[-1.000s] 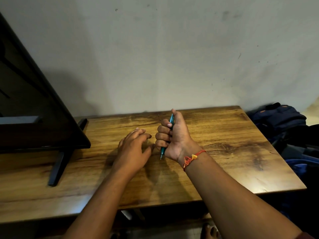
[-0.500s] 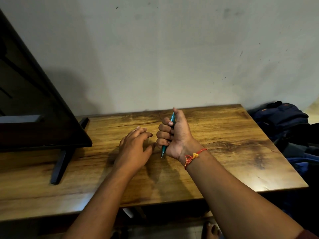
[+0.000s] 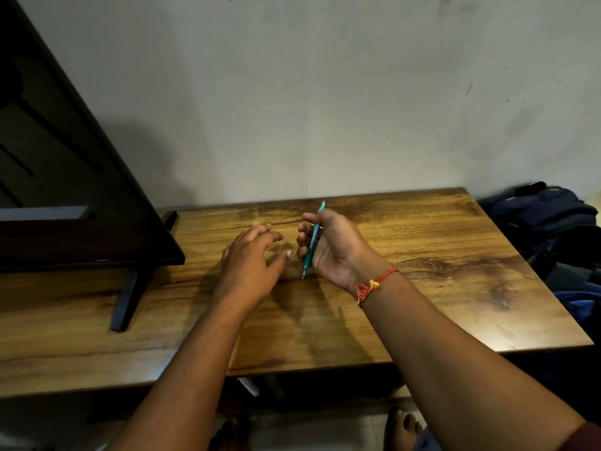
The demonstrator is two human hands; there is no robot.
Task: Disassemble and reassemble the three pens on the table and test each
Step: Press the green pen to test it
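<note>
1. The right hand [image 3: 336, 247] holds a teal pen [image 3: 313, 240] above the middle of the wooden bench [image 3: 422, 288], with its fingers [image 3: 301, 237] curled loosely round the barrel and its palm turned to the left.
2. The pen stands steeply and leans a little to the right at the top. Its upper end pokes out above the hand towards the far edge of the bench, and its tip points down, just above or on the wood; which of these cannot be told.
3. The left hand [image 3: 250, 257] is just left of the pen, palm down and low over the bench. Its fingers are relaxed and slightly spread, the thumb reaches towards the pen's tip, and it holds nothing that can be seen. Whether its fingertips touch the wood cannot be told.
4. The two hands are close together but apart.
5. A red and yellow thread [image 3: 374, 284] is tied round the right wrist.
6. A dark flat screen [image 3: 65, 190] stands on the left part of the bench on a slanted black foot [image 3: 126, 297].
7. Dark blue bags [image 3: 546, 219] are heaped beyond the right end of the bench, against the pale wall [image 3: 325, 92].
8. A bare foot [image 3: 403, 428] shows on the floor under the near edge.
</note>
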